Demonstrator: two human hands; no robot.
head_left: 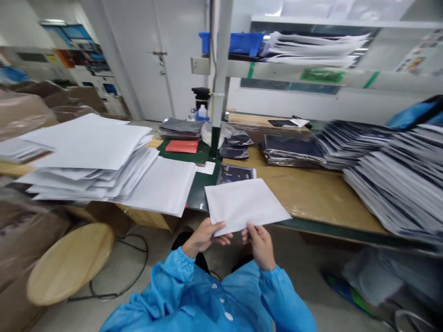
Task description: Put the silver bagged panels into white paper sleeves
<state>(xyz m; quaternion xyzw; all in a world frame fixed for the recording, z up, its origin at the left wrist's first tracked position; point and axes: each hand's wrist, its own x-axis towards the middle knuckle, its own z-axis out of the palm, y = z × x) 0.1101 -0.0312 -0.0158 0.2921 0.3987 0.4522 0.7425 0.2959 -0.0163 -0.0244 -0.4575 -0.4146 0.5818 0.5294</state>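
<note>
Both my hands hold one white envelope (244, 203) by its near edge, just off the front of the wooden workbench (311, 193). My left hand (204, 236) pinches the near left corner, thumb on top. My right hand (259, 242) grips the near edge a little to the right, fingers closed on it. The envelope lies flat and tilted slightly, its far part over the bench edge. Blue sleeves cover both my arms.
A big loose pile of white envelopes (93, 157) covers the left bench. Stacks of dark bagged items (398, 180) fill the right side. A dark flat packet (235, 174) lies just beyond the envelope. A round wooden stool (69, 263) stands at lower left. A shelf post (219, 74) rises mid-bench.
</note>
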